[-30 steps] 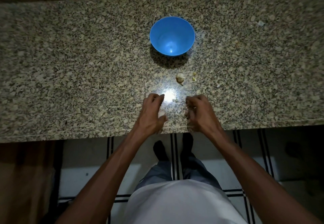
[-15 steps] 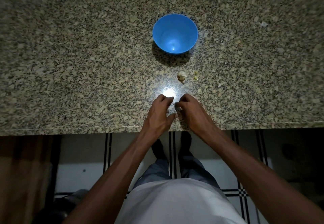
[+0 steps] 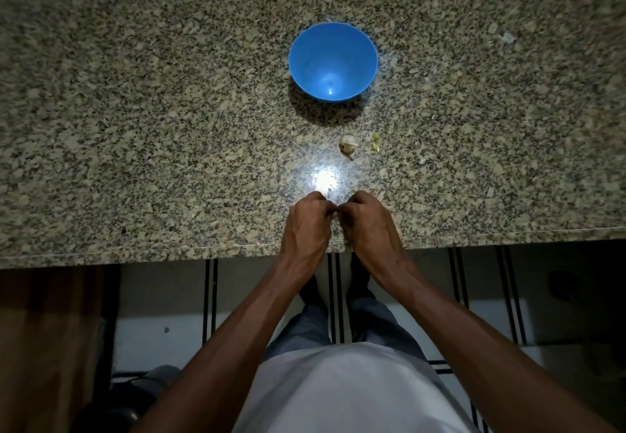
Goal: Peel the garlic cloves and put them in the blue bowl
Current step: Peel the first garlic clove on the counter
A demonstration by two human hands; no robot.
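The blue bowl [image 3: 333,59] stands on the granite counter [image 3: 135,127] with nothing visible inside. Between it and my hands lie a partial garlic head [image 3: 349,146] and a small yellowish clove piece [image 3: 375,142]. My left hand [image 3: 306,225] and my right hand [image 3: 367,225] meet fingertip to fingertip near the counter's front edge. Both have their fingers curled and pinch a small pale garlic clove [image 3: 335,214] between them. The fingers hide most of the clove.
A bright light spot [image 3: 325,180] glares on the counter just ahead of my hands. A small white scrap [image 3: 507,38] lies far right. The counter's front edge [image 3: 203,249] runs under my wrists, with a striped floor below.
My hands have come together from about a hand's width apart. They now meet at the fingertips over the clove.
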